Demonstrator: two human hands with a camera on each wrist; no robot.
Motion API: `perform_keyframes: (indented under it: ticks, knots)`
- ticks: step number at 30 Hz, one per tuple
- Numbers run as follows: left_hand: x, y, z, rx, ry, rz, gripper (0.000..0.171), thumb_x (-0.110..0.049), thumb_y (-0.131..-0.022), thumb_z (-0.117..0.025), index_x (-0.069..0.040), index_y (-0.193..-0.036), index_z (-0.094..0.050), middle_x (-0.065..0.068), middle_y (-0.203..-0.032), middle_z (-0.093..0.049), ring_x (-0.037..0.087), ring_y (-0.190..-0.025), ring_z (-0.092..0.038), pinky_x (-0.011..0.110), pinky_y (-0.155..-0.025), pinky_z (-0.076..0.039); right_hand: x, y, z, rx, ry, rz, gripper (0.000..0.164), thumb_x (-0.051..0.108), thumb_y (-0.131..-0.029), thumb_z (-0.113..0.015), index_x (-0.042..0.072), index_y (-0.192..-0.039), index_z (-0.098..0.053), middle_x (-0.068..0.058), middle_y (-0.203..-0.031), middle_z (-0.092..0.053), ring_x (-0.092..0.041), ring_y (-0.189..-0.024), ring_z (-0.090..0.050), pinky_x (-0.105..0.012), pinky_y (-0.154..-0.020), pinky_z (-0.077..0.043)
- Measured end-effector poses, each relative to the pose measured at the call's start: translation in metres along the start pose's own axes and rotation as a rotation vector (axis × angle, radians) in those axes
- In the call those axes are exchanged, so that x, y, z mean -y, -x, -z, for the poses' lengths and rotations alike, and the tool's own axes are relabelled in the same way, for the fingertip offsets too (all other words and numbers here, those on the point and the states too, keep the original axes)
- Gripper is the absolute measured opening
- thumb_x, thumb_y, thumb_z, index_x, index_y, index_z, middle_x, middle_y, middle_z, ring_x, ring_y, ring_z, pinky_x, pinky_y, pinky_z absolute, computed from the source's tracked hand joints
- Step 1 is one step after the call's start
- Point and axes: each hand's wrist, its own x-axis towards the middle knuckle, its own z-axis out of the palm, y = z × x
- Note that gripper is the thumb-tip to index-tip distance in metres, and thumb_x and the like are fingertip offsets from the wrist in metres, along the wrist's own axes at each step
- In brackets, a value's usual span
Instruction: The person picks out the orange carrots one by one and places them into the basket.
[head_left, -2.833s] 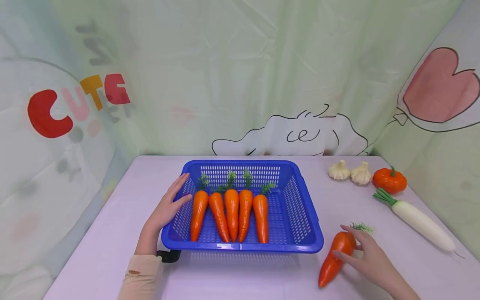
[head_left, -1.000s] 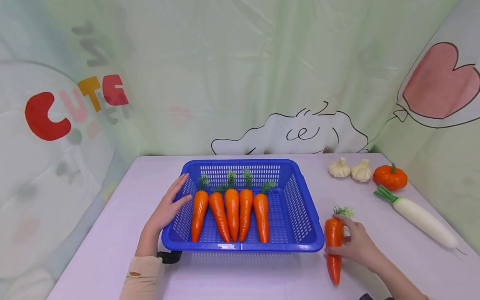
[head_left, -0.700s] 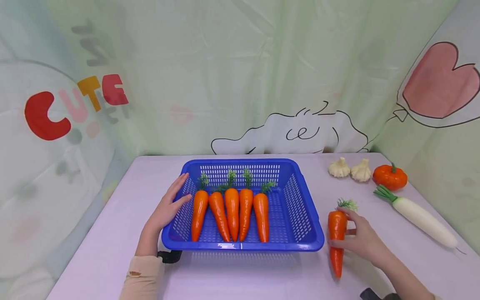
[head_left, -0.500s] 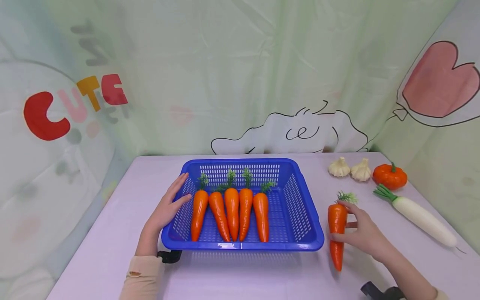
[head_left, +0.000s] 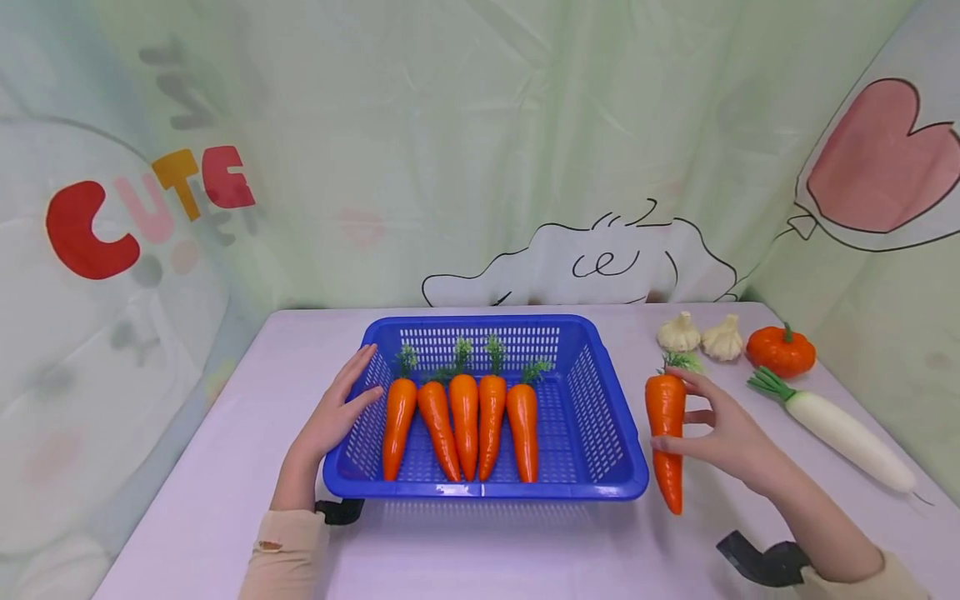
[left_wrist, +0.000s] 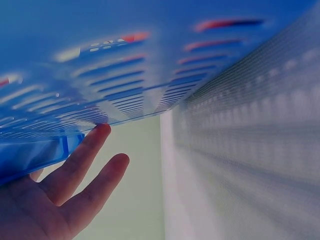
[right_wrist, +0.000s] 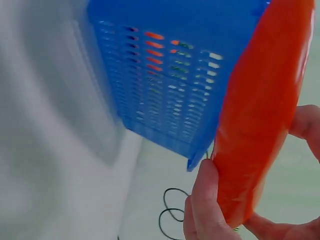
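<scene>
My right hand (head_left: 726, 427) holds an orange carrot (head_left: 664, 404) with a green top, thumb on one side and fingers on the other. The carrot hangs above the table, tip down, just right of the blue plastic basket (head_left: 483, 492). In the right wrist view this carrot (right_wrist: 265, 110) crosses in front of the basket's slotted wall. Several carrots (head_left: 463, 425) lie side by side in the basket, tops toward its back. At the basket's left rim my left hand (head_left: 330, 425) rests with straight, spread fingers. The left wrist view shows its fingers (left_wrist: 97, 192) against the slotted side.
Two garlic bulbs (head_left: 678, 332) and a small orange pumpkin (head_left: 781, 351) stand at the back right. A white radish (head_left: 847, 437) lies slanted along the right side of the pale table (head_left: 480, 558). A printed curtain (head_left: 360, 167) hangs behind the table.
My right hand has turned the carrot more upright, lifted it from the table and carried it farther back, beside the basket's right wall. The left hand stays at the rim.
</scene>
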Motion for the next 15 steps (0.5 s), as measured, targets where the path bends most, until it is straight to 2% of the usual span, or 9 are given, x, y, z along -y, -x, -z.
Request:
perform_keyframes:
  ticks: [7, 15]
  knots:
    - [-0.004, -0.001, 0.0, 0.001, 0.019, 0.02, 0.06, -0.015, -0.093, -0.05, -0.011, -0.146, -0.022, 0.015, -0.151, -0.013, 0.037, -0.137, -0.009, 0.064, -0.102, -0.009, 0.02, -0.006, 0.0, 0.019, -0.031, 0.048, 0.09, 0.019, -0.075, -0.074, 0.002, -0.144, -0.019, -0.033, -0.13, -0.03, -0.049, -0.103, -0.047, -0.042, -0.066, -0.055]
    - [-0.004, 0.002, 0.0, 0.001, 0.003, 0.004, 0.059, -0.022, -0.093, -0.05, -0.018, -0.146, -0.023, 0.009, -0.152, -0.014, 0.033, -0.138, -0.01, 0.063, -0.103, -0.011, 0.036, -0.013, -0.006, 0.052, -0.085, 0.074, 0.09, 0.018, -0.075, -0.074, 0.003, -0.144, -0.019, -0.031, -0.13, -0.03, -0.046, -0.104, -0.046, -0.04, -0.067, -0.055]
